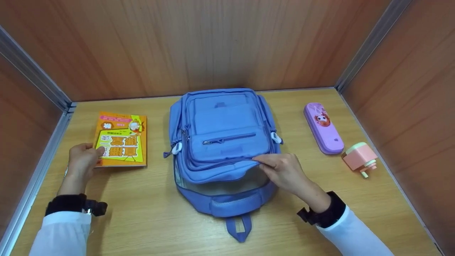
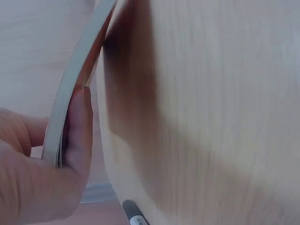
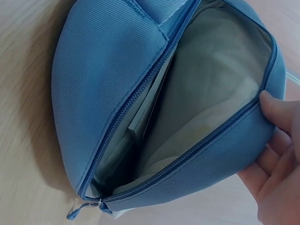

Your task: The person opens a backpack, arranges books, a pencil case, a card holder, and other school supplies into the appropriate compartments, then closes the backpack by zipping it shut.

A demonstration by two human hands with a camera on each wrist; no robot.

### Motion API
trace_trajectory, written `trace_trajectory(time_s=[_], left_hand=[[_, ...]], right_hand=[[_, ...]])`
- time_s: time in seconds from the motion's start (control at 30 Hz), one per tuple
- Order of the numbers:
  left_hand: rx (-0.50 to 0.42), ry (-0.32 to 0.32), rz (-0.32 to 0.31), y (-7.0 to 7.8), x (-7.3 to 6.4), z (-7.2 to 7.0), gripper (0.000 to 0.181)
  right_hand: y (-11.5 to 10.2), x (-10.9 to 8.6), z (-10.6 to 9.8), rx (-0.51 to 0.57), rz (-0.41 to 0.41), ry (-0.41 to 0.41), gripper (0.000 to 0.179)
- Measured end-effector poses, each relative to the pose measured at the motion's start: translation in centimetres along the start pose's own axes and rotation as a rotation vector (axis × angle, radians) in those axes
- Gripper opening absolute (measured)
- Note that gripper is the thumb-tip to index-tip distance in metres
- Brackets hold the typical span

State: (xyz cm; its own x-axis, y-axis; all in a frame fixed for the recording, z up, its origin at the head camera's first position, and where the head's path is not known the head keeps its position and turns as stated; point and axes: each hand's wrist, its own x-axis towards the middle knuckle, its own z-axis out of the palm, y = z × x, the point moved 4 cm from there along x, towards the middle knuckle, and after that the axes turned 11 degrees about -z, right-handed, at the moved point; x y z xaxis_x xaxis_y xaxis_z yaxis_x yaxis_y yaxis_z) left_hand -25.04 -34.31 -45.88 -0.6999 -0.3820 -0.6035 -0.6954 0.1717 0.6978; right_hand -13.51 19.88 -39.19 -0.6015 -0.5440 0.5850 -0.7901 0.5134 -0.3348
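Observation:
In the head view, my left hand (image 1: 82,160) grips the near left corner of an orange book (image 1: 121,138) with a yellow panel on its cover. The left wrist view has the book's page edges (image 2: 65,93) between thumb and fingers, the book tilted off the table. A blue backpack (image 1: 224,121) lies in the middle, its main zip undone. My right hand (image 1: 284,172) pinches the edge of the opening and holds the front panel up. Inside, the right wrist view reveals a pale lining (image 3: 211,70) and a flat, light-edged thing (image 3: 145,110).
To the right lie a purple pencil case (image 1: 324,129) and a pink and green pencil sharpener-like object (image 1: 360,157). Wooden panels (image 1: 220,46) border the table at the back and sides. A dark-and-white pen-like thing (image 2: 135,213) shows near the left hand.

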Motion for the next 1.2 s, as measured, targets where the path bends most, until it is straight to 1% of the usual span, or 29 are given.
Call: trace_trajectory(time_s=[0.07,0.13,0.2,0.23,0.3,0.33,0.37,0.43,0.5,0.53,0.6,0.7,0.8,0.87,0.97,1.07,1.13,1.2], left_hand=[[-0.105,-0.031,-0.033,-0.1,-0.4,0.0,0.056],[-0.224,-0.080,-0.072,-0.2,-0.9,0.1,0.048],[-0.339,-0.146,-0.093,-0.3,-1.6,0.2,0.039],[-0.380,-0.180,-0.098,-0.4,-2.0,0.3,0.034],[-0.427,-0.253,-0.097,-0.6,-2.9,0.5,0.031],[-0.437,-0.287,-0.089,-0.7,-3.4,0.8,0.030],[-0.446,-0.325,-0.081,-0.8,-3.9,1.0,0.033],[-0.445,-0.403,-0.036,-0.9,-4.8,1.7,0.035],[-0.458,-0.485,0.021,-0.9,-5.9,2.5,0.035],[-0.467,-0.518,0.051,-0.9,-6.5,2.9,0.033],[-0.484,-0.587,0.134,-0.8,-7.7,3.8,0.026],[-0.484,-0.655,0.242,-0.3,-9.7,5.2,0.020],[-0.438,-0.705,0.349,0.1,-11.7,6.6,0.021],[-0.401,-0.754,0.410,0.3,-12.9,7.3,0.024],[-0.340,-0.882,0.501,0.6,-14.4,8.5,0.027],[-0.277,-1.056,0.588,0.7,-15.5,9.6,0.033],[-0.237,-1.164,0.627,0.7,-16.0,10.2,0.037],[-0.196,-1.243,0.645,0.6,-16.4,10.8,0.040]], right_hand=[[0.0,0.1,-0.1,0.002,0.011,0.002,0.030],[0.0,0.2,-0.3,0.004,0.024,0.003,0.030],[0.1,0.3,-0.4,0.006,0.034,0.005,0.030],[0.0,0.4,-0.4,0.007,0.039,0.004,0.030],[0.0,0.4,-0.4,0.007,0.049,0.001,0.030],[0.0,0.5,-0.4,0.006,0.052,0.002,0.030],[0.1,0.5,-0.4,0.002,0.056,0.003,0.029],[0.0,0.6,-0.5,-0.011,0.054,0.012,0.028],[0.0,0.7,-0.6,-0.027,0.046,0.025,0.027],[0.0,0.9,-0.6,-0.034,0.041,0.033,0.026],[-0.1,1.1,-0.7,-0.041,0.032,0.048,0.025],[-0.2,1.6,-1.0,-0.050,0.030,0.062,0.024],[-0.3,1.9,-1.2,-0.055,0.030,0.071,0.023],[-0.3,2.1,-1.3,-0.056,0.034,0.071,0.023],[-0.4,2.4,-1.5,-0.047,0.048,0.065,0.024],[-0.5,2.7,-1.7,-0.041,0.067,0.063,0.024],[-0.6,3.0,-1.9,-0.038,0.077,0.067,0.025],[-0.6,3.2,-1.9,-0.039,0.085,0.071,0.026]])
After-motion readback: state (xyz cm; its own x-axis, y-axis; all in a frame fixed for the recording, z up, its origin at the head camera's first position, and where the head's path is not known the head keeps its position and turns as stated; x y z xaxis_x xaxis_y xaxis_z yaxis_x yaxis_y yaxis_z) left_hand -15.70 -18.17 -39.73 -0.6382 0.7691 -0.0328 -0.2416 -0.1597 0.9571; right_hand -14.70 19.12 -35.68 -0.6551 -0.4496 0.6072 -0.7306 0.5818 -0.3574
